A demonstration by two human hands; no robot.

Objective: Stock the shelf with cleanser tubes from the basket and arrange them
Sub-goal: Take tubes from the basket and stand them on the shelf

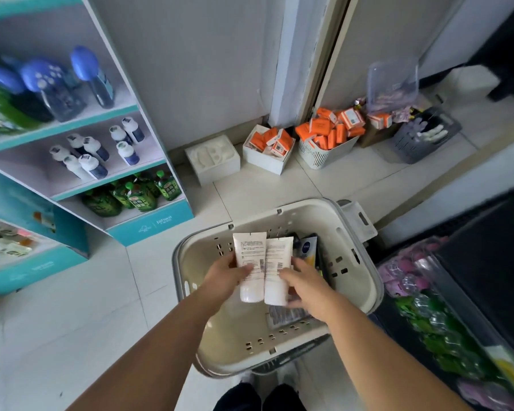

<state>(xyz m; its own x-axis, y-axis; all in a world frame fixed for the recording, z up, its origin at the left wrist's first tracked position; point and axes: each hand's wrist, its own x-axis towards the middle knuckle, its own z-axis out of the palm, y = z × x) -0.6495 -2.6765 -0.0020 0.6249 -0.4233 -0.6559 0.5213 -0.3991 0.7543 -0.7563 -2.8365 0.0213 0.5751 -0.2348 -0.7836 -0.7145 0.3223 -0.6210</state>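
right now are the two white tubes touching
Touching. The head view shows the left tube and the right tube side by side, long edges meeting with no gap, held by the left hand and right hand.

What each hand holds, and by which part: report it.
Left hand grips one white cleanser tube at mid-body; right hand grips a second white tube beside it, also mid-body, both above the basket.

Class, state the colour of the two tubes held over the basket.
The tubes are white with small dark print, seen in the head view.
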